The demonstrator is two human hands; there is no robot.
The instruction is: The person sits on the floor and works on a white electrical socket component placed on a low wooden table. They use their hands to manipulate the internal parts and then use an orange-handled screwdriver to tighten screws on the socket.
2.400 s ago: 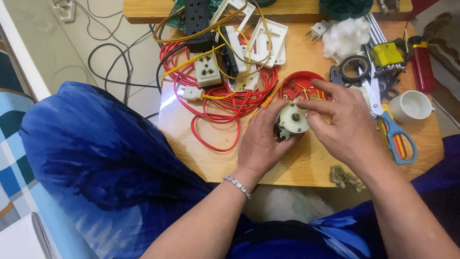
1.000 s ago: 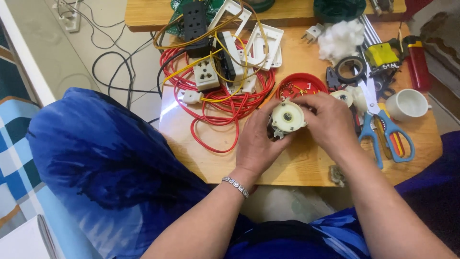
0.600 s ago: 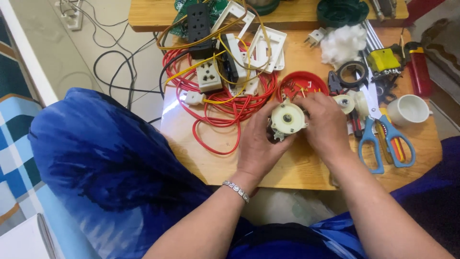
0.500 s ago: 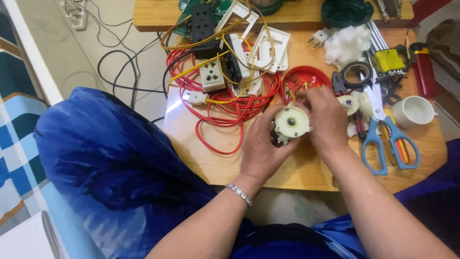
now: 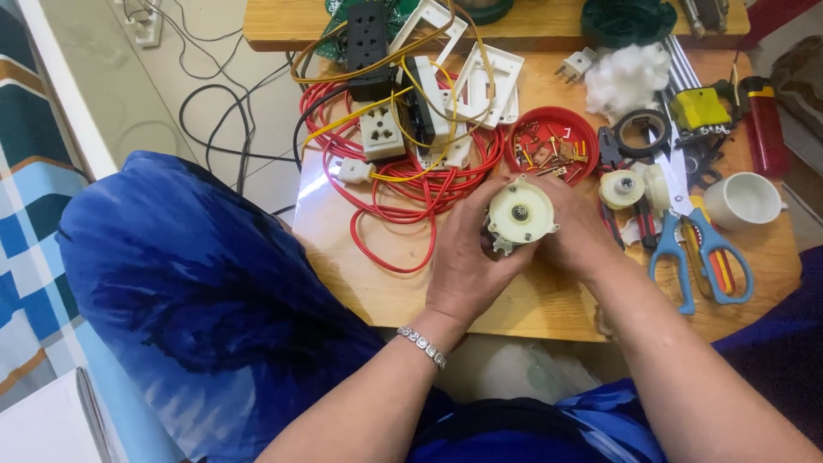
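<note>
Both hands hold a small round cream-white motor part (image 5: 519,213) just above the wooden table (image 5: 531,300). My left hand (image 5: 467,257) cups it from the left and below, a beaded bracelet on that wrist. From the right, my right hand (image 5: 579,236) grips it, fingers wrapped behind. The part's flat round face with a dark centre hub points up at the camera.
Red and yellow wires (image 5: 403,171) with sockets and white switch plates lie at the back left. A red dish of small parts (image 5: 550,137), a cream spool (image 5: 621,189), blue scissors (image 5: 699,249), a white cup (image 5: 744,199), cotton wool (image 5: 627,77) and a red lighter (image 5: 765,129) sit to the right.
The hands with the motor part have stayed together over the table; the right hand has shifted its grip from above the part to its right side, so the round face now shows fully.
</note>
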